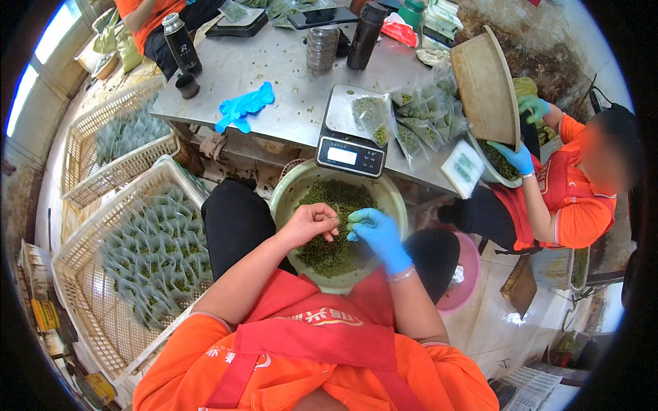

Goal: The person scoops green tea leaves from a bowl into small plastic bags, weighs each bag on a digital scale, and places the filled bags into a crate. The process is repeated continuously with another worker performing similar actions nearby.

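Note:
My bare left hand [312,225] is over a pale green basin [282,198], its fingertips pinched together. What it holds, if anything, is too small to make out. Close by on the right, my right hand [378,236] wears a blue glove, with thumb and fingers also drawn together. Something tiny and greenish may be at its fingertips, but I cannot name it. Beneath both hands lies a heap of small dark green, berry-like pieces [329,257]. Just beyond the basin, a digital scale [351,156] on the metal table carries a clear bag of green pieces [371,116].
Filled bags [428,120] lie right of the scale. On the metal table [288,61] are a blue glove [245,107] and a dark flask [367,34]. Crates [130,353] of bags stand left. A co-worker [576,198] tilts a large shallow pan [485,89] at right.

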The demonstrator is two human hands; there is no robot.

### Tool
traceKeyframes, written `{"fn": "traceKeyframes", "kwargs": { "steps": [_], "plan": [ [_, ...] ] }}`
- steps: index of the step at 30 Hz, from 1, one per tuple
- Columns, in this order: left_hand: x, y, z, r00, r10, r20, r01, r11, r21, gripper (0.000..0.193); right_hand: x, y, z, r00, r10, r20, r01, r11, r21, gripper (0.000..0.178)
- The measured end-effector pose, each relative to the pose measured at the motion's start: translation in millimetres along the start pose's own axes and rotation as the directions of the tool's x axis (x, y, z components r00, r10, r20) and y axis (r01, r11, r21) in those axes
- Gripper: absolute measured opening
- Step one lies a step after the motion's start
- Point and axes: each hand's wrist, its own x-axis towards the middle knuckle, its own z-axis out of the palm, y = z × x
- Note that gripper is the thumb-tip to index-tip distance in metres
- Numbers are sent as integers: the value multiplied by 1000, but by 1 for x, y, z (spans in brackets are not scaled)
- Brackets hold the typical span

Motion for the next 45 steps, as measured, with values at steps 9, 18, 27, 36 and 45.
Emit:
{"fn": "traceKeyframes", "kwargs": {
  "steps": [9,18,27,36,45],
  "plan": [
    [-12,5,2,937,349,25,-185,433,882,38,36,-26,-13,794,-602,-79,400,617,-677,43],
    [17,50,-42,721,642,-260,-179,535,826,23,116,-72,-13,741,-671,-7,81,101,-992,32],
    [46,73,-68,494,861,-125,141,62,988,43,103,-123,76,745,-488,455,371,-265,-890,12],
    [43,51,-67,639,728,-248,100,241,965,57,129,-81,90,857,-332,393,379,-108,-919,17],
    [44,52,-64,629,757,-175,39,194,980,56,112,-84,90,899,-242,365,379,11,-925,16]
  ]
}}
